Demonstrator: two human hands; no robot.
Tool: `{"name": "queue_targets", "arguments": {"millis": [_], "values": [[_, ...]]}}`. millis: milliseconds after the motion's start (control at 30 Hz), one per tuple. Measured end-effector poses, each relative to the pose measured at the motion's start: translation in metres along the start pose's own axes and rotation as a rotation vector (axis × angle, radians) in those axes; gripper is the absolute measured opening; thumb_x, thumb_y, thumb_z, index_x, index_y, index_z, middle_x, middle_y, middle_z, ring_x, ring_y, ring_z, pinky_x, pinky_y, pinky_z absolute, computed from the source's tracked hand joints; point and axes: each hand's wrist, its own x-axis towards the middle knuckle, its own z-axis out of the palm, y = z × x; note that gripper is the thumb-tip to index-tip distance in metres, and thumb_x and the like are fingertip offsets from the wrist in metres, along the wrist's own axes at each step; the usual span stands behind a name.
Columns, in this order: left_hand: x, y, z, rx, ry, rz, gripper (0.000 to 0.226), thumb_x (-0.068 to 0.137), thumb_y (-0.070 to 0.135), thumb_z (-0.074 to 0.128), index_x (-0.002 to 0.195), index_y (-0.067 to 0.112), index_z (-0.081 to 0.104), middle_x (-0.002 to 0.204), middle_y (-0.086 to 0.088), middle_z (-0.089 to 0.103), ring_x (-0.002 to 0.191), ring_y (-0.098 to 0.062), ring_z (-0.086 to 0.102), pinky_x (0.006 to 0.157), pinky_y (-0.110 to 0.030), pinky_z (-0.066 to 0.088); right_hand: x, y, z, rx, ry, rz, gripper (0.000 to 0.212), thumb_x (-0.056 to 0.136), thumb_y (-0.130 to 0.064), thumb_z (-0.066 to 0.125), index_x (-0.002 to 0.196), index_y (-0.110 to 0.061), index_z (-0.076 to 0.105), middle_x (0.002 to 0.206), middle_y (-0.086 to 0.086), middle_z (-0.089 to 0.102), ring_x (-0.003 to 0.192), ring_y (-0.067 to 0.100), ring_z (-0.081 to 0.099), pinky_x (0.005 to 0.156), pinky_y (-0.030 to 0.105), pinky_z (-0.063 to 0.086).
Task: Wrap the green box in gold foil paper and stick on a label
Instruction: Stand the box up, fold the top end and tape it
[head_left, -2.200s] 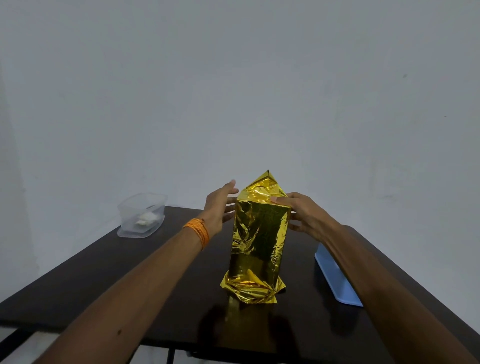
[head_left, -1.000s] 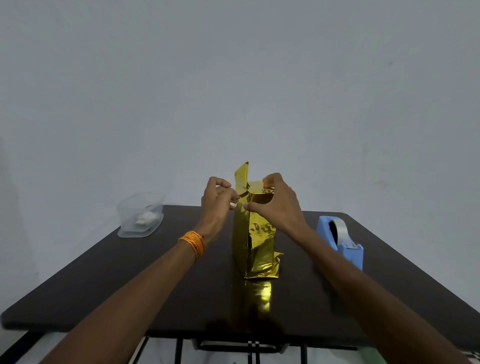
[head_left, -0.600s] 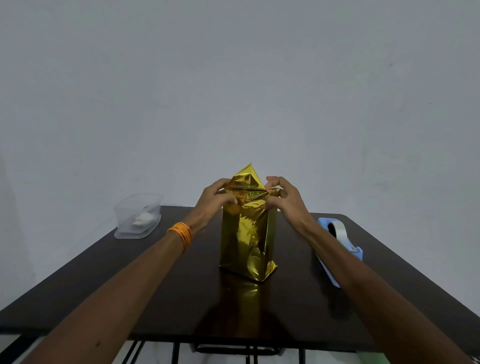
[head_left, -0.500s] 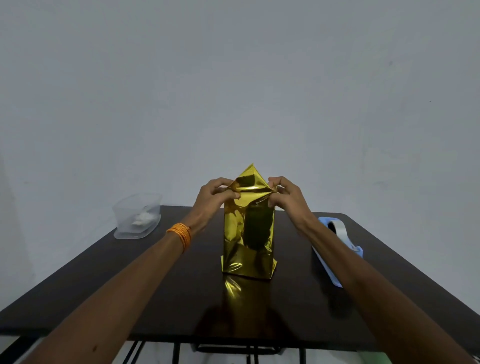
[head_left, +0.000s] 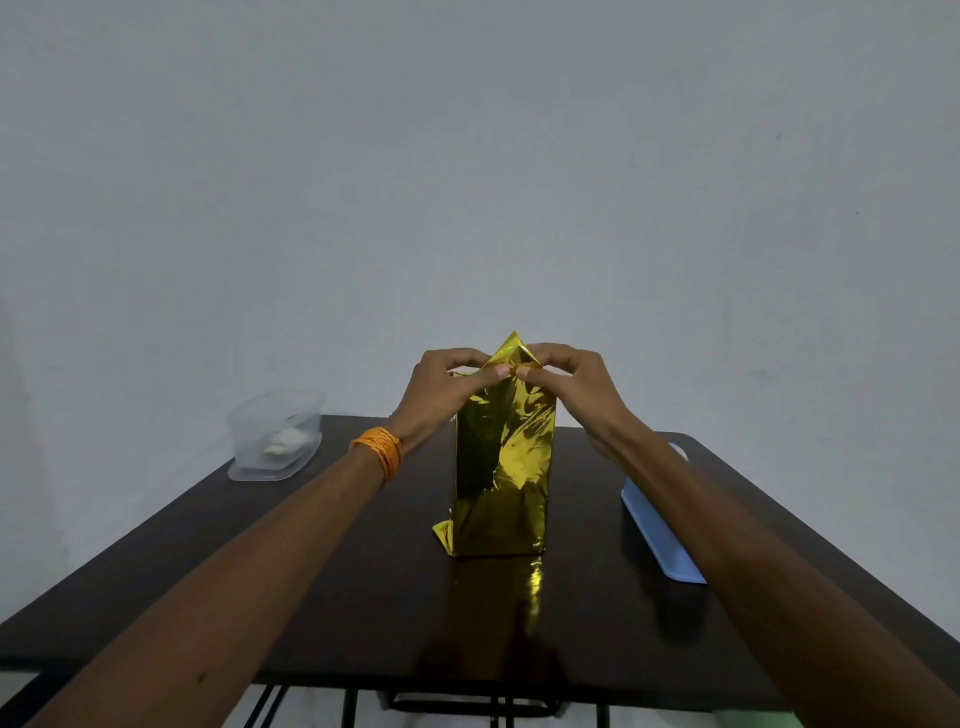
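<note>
The box stands upright in the middle of the dark table (head_left: 332, 582), fully covered in gold foil paper (head_left: 501, 478); no green shows. At its top the foil rises into a pointed flap. My left hand (head_left: 441, 392) and my right hand (head_left: 569, 387) meet at that flap, each pinching the foil between thumb and fingers, thumbs nearly touching. A small foil corner sticks out at the box's lower left. No label is visible.
A clear plastic container (head_left: 275, 439) with something white inside sits at the table's far left. A blue tape dispenser (head_left: 662, 535) lies to the right, partly hidden by my right forearm. An orange thread band circles my left wrist.
The box was turned on the table over the last seconds. My hands have moved inward from the top's outer corners and now pinch the foil point together at the centre.
</note>
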Motion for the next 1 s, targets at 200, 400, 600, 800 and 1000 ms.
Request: {"name": "queue_targets", "arguments": {"millis": [200,400,600,800,1000], "values": [[0.016,0.016,0.001,-0.097,0.076,0.009,0.016,0.09,0.025,0.071,0.095,0.011,0.078,0.094,0.001,0.076,0.091,-0.005,0.069,0.076,-0.013,0.052,0.003,-0.014,-0.001,0.071,-0.005,-0.001,0.012,0.092,-0.013,0.07,0.094,-0.003,0.077,0.085,0.012,0.075,0.072,0.011,0.067,0.065,0.016,0.051],[0.02,0.022,0.006,-0.144,0.086,0.012,0.017,0.089,0.021,0.072,0.096,0.006,0.077,0.091,-0.003,0.075,0.087,-0.005,0.069,0.074,-0.012,0.051,0.013,-0.022,0.001,0.135,0.001,0.02,0.009,0.092,-0.015,0.07,0.094,-0.009,0.076,0.09,0.009,0.073,0.084,0.012,0.066,0.073,0.023,0.051],[0.023,0.025,0.005,-0.119,0.098,0.031,0.014,0.086,0.02,0.075,0.093,0.007,0.077,0.091,-0.003,0.075,0.092,-0.009,0.07,0.087,-0.024,0.053,0.015,-0.027,0.004,0.125,0.032,0.012,0.006,0.092,-0.011,0.069,0.087,-0.01,0.074,0.084,-0.001,0.072,0.074,-0.002,0.064,0.063,0.008,0.045],[0.024,0.032,0.009,-0.112,0.124,0.047,0.009,0.087,0.015,0.072,0.091,0.008,0.076,0.09,-0.003,0.075,0.092,-0.011,0.069,0.089,-0.026,0.054,0.015,-0.032,0.007,0.129,0.062,0.005,0.009,0.091,-0.01,0.07,0.083,-0.013,0.073,0.082,-0.003,0.071,0.072,-0.002,0.063,0.062,0.009,0.045],[0.022,0.034,0.007,-0.113,0.132,0.023,0.009,0.088,0.016,0.071,0.09,0.008,0.076,0.088,-0.003,0.074,0.088,-0.011,0.068,0.08,-0.022,0.054,0.014,-0.033,0.011,0.101,0.086,0.013,0.011,0.092,-0.015,0.069,0.082,-0.014,0.072,0.083,-0.001,0.072,0.072,0.0,0.065,0.061,0.009,0.047]]}}
